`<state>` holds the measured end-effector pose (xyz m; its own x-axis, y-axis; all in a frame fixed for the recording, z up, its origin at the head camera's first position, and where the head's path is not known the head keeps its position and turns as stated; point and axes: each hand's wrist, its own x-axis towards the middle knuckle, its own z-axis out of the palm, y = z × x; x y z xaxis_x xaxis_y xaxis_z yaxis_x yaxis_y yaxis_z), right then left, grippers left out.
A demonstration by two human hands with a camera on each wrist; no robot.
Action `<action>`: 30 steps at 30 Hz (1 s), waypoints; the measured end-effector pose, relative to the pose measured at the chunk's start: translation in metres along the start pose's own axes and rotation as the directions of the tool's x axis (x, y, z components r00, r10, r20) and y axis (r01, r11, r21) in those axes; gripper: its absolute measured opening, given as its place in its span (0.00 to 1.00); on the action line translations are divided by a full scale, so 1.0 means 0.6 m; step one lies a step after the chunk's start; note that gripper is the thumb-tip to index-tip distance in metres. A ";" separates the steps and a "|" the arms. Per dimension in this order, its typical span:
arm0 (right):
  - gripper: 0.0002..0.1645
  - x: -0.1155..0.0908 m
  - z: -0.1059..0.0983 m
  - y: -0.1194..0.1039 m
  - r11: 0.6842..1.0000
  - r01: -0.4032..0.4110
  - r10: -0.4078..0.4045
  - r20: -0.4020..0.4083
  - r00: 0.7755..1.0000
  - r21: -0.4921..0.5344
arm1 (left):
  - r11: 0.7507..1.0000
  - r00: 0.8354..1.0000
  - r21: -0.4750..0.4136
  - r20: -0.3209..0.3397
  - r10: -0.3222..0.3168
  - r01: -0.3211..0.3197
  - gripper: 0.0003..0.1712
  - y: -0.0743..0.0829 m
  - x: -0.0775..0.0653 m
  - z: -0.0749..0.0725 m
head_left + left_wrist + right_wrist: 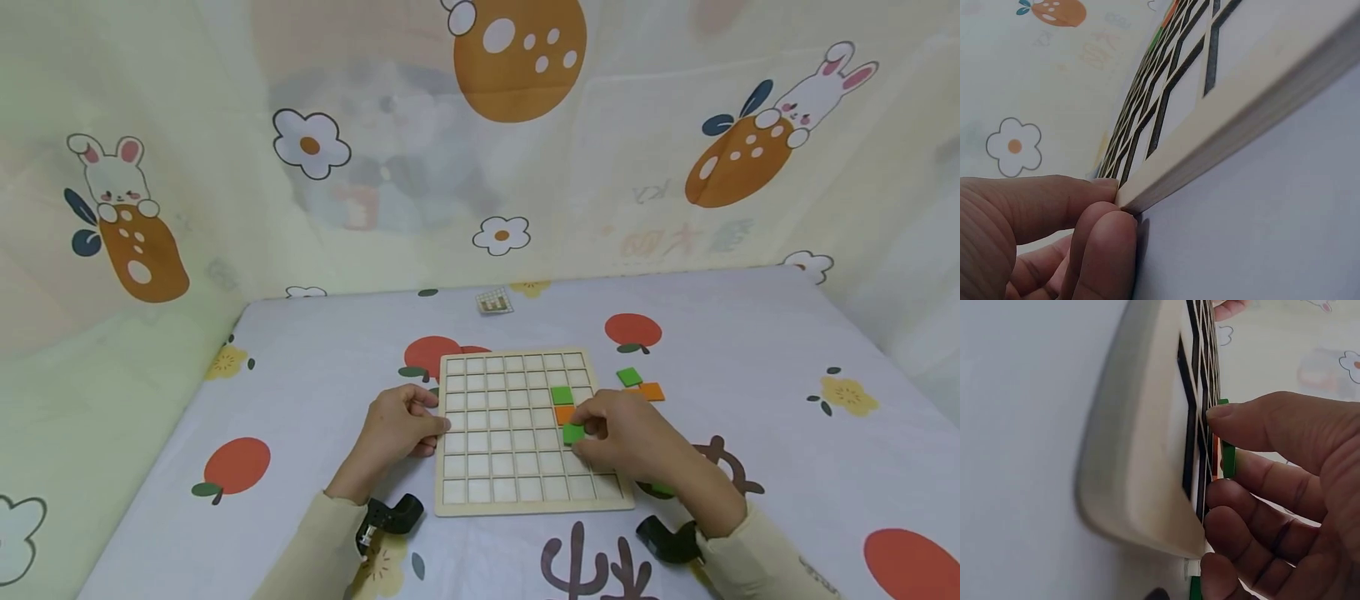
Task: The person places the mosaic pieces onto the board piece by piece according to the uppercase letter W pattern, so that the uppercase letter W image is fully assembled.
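A square wooden grid board (491, 508) lies on the table. My left hand (397, 423) grips its left edge, thumb and fingers meeting at the rim in the left wrist view. Over the right part of the grid, my right hand (626, 429) pinches a green square tile (572, 434) between thumb and finger. In the right wrist view this green tile (1229, 459) stands tilted up from the board's surface. Just beyond it, an orange tile (563, 414) and another green tile (561, 396) sit in neighbouring cells of one column.
Right of the board lie a loose green tile (629, 377) and orange tile (652, 392), with more tiles partly hidden by the right hand. A small card with a printed grid (494, 301) lies at the back. Behind the table hangs a patterned curtain (405, 208).
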<state>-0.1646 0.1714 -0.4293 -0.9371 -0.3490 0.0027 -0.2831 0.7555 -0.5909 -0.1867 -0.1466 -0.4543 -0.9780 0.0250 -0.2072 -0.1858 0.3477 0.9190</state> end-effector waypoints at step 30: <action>0.11 -0.002 0.004 0.001 1.000 0.017 -0.017 0.003 1.000 0.019 | 1.000 1.000 0.009 0.001 -0.002 0.002 0.16 -0.001 0.001 0.001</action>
<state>-0.1634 0.1710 -0.4317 -0.9316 -0.3634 0.0101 -0.2947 0.7388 -0.6061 -0.1871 -0.1461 -0.4554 -0.9775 0.0256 -0.2092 -0.1866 0.3560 0.9157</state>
